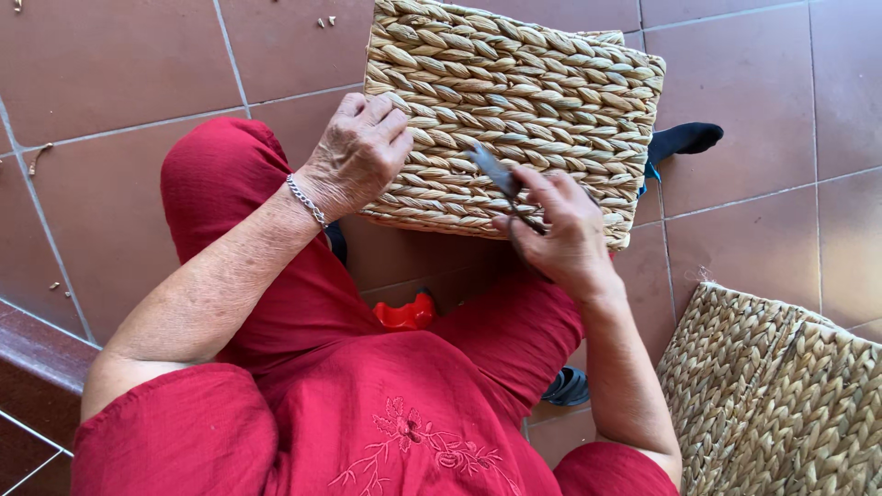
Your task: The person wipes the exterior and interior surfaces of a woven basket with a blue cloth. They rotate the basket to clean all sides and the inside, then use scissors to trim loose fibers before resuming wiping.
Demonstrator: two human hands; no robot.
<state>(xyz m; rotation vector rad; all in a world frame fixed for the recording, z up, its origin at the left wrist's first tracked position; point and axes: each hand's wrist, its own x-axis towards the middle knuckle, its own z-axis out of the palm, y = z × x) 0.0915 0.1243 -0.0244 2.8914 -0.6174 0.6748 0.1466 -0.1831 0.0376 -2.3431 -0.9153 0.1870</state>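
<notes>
Fingers [551, 197] of the right hand [565, 234] clamped on scissors [496, 174], blades against the woven basket [514, 110] propped across the knees. Left hand [358, 152] lies flat on the weave, fingers together, steadying. Risk: blades could slip toward it or nick a sound strand.

I see no packages, labels, signs or screens anywhere here. Nothing in front of me, from the upper left of the frame to the lower right, carries a printed wrapper, a tag or a display.
</notes>
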